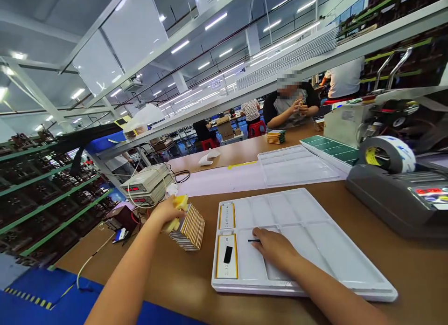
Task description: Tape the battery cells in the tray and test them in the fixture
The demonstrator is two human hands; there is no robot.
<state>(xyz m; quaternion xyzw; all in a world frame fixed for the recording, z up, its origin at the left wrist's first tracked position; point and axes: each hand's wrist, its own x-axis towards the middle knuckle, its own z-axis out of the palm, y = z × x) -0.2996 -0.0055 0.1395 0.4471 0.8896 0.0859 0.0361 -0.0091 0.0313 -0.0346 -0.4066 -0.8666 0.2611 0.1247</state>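
Note:
My left hand is closed at the yellow-edged upper end of a stack of flat pouch batteries, left of the tray. Whether its fingers grip one battery or several is hidden. Over the white compartment tray, my right hand pinches a small black strip. One pouch battery lies in the tray's upper left compartment. Below it, another pouch battery with a black patch on its face lies in the lower left compartment.
A tape dispenser with a tape roll stands at the right. Behind the tray lie another clear tray and a green board. Stacked instruments with cables stand at the left. Across the bench sits a co-worker.

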